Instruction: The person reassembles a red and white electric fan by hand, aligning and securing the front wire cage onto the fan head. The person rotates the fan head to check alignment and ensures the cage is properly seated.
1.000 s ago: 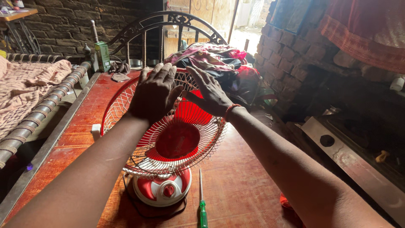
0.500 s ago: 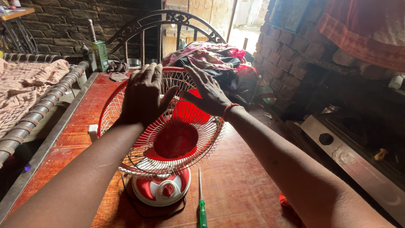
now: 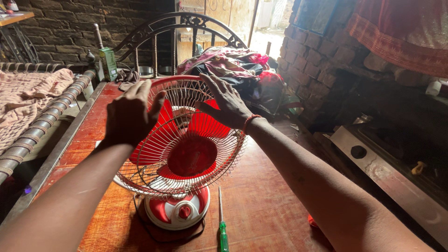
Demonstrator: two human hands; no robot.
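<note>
the left hand (image 3: pixel 128 116) had been shifted left along the fan (image 3: pixel 179 140) grille, fingers spread on its rim. the right hand (image 3: pixel 226 102) was laid open on the grille. the fan was stood on the table (image 3: pixel 261 205), beside a screwdriver (image 3: pixel 223 224).

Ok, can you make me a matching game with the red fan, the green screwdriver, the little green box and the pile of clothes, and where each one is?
Things:
1. red and white table fan with a wire cage
2. green-handled screwdriver
3. small green carton box
4. heap of colourful clothes

Places:
A. at the far left corner of the table
B. under both hands, in the middle of the table
C. at the far end of the table, behind the fan
D. flat on the table, just right of the fan's base

Pairs: 1-B, 2-D, 3-A, 4-C
</note>
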